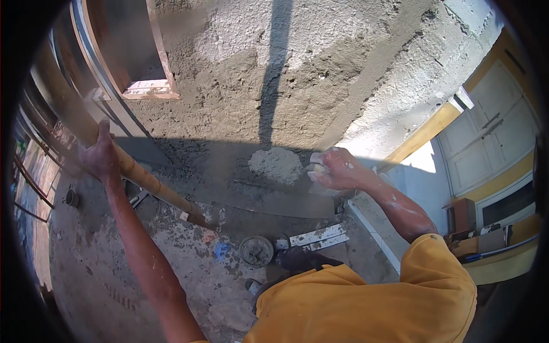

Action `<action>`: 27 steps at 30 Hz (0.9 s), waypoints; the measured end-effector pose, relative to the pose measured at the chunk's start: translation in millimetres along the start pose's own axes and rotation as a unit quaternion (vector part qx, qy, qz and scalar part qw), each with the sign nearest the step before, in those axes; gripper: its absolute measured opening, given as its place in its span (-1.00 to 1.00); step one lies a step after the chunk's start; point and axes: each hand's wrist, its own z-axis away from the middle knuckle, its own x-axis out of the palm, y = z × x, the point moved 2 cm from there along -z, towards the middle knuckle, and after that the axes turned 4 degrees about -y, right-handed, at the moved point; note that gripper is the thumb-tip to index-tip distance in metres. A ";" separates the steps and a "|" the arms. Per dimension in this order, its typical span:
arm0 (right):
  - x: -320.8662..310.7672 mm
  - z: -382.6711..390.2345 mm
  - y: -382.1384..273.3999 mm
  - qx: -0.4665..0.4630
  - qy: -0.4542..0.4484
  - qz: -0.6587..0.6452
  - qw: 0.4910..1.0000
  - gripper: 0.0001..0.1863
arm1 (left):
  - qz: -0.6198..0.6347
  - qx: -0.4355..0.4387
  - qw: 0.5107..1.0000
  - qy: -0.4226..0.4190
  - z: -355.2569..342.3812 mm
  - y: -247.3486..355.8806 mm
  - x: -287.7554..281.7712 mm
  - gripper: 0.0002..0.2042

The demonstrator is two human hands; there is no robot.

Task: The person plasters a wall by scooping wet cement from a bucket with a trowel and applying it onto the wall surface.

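My left hand (102,154) is wrapped round a thick bamboo pole (139,174) that slants down from the upper left to the floor. My right hand (336,169) is closed on the pale handle of a trowel (317,168), mostly hidden by my fingers. A heap of wet grey mortar (276,166) sits just left of that hand, covering the blade. Behind it stands a rough wall (229,108), its lower part coated with darker, damp plaster. Below, near my feet, is a round bucket (256,251) with mortar in it.
A window frame (151,90) opens in the wall at upper left. White-stained boards (320,237) lie beside the bucket on the splattered floor (171,251). A raised ledge (374,234) runs along the right, with white double doors (489,131) beyond. A small can (72,198) stands at far left.
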 end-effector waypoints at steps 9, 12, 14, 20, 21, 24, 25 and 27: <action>-101.5 14.1 7.6 -0.158 -0.089 -0.086 0.980 -0.61 | 0.046 0.003 0.999 -0.002 -3.7 -17.8 -8.4 -0.73; -112.8 -10.5 14.4 -0.245 -0.199 -0.196 0.928 -0.61 | 0.050 -0.008 0.999 0.015 3.4 -6.5 -3.5 -0.73; -104.5 -40.7 61.6 -0.064 -0.342 -0.390 0.852 -0.64 | 0.038 0.000 0.999 0.015 4.9 -3.8 -1.3 -0.73; -276.4 -16.7 159.1 0.004 0.159 -0.275 0.948 -0.72 | 0.039 0.021 0.999 -0.004 8.2 1.4 7.7 -0.74; -287.1 -1.4 156.7 -0.019 0.178 -0.250 0.952 -0.73 | 0.040 0.016 0.999 -0.003 9.6 4.6 1.1 -0.74; -239.2 7.1 131.8 0.054 0.074 -0.250 0.964 -0.73 | 0.060 0.032 0.998 -0.003 7.3 0.0 -12.5 -0.75; -198.7 3.6 135.3 0.076 0.032 -0.278 0.957 -0.73 | 0.080 0.055 0.995 -0.006 8.2 -2.9 -13.2 -0.75; -94.2 -1.2 147.9 0.093 -0.021 -0.247 0.964 -0.71 | 0.060 0.066 0.996 -0.013 5.6 -9.0 -12.4 -0.74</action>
